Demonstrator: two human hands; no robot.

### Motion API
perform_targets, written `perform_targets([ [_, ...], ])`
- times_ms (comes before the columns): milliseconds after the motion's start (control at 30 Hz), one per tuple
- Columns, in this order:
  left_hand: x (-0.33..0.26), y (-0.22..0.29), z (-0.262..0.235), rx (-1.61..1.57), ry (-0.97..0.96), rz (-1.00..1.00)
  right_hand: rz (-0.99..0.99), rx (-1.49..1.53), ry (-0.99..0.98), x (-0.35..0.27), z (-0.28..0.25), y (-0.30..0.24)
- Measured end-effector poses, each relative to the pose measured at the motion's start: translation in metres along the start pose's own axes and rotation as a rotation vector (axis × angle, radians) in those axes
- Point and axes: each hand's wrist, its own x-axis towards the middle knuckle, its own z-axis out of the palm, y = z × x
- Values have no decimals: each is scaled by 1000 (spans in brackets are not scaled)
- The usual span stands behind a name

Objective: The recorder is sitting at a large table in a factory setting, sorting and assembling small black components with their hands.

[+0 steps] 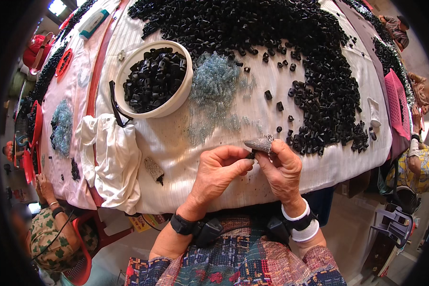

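Near the table's front edge, my left hand (219,171) pinches a small black plastic part (251,155) between thumb and forefinger. My right hand (281,169) meets it there, its fingers closed at the same part, which they partly hide. A grey knitted finger cover (260,144) with a frayed edge appears to sit on my right forefinger, pointing left. Beyond my hands lies a heap of clear bluish coil springs (217,76). Farther off and to the right spreads a large pile of black plastic parts (326,90).
A white tub (188,88) of black parts stands at the left. Beside it are a crumpled white cloth (107,162) and another grey knitted piece (153,169). A pink basket (396,102) rests at the right edge. Other people sit at both sides.
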Motion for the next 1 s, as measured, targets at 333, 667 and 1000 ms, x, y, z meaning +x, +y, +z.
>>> perform_targets([
  [333, 0, -3, 0, -39, -22, 49, 102, 109, 6, -3, 6, -4],
  [667, -1, -1, 0, -24, 15, 17, -212, -230, 19, 5, -1, -10],
  [1000, -2, 0, 2, -25, 26, 33, -343, -336, -2, 2, -2, -4],
])
